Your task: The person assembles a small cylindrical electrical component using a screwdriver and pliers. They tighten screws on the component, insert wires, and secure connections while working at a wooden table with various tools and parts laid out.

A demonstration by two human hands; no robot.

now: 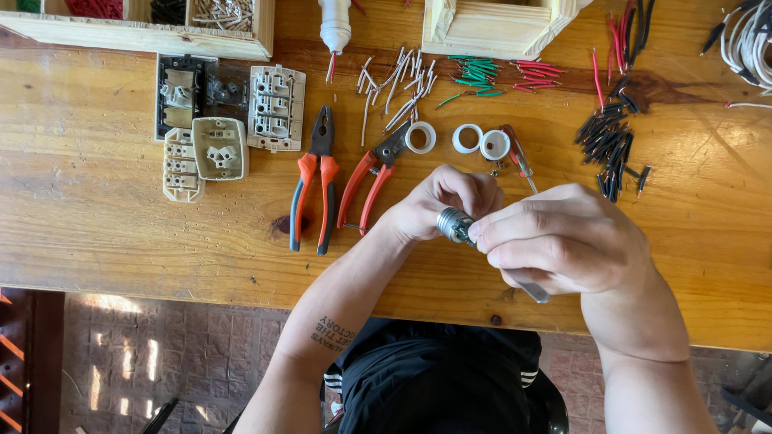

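Note:
My left hand [438, 205] grips a small threaded metal lamp-socket part [455, 224] above the front of the wooden table [104, 217]. My right hand [563, 239] closes around the same part from the right, its fingertips on the metal end. A metal tool end [532, 290] sticks out beneath my right palm. Just beyond my hands lie three white plastic rings [420, 137] and a small screwdriver [519, 158].
Orange-handled pliers [315, 181] and red-handled cutters [371, 173] lie left of my hands. Beige switch modules [219, 148] sit at the far left. Cut wire pieces in white [398, 84], green [474, 76], red and black [607, 141] lie along the back, with wooden boxes [494, 28] behind.

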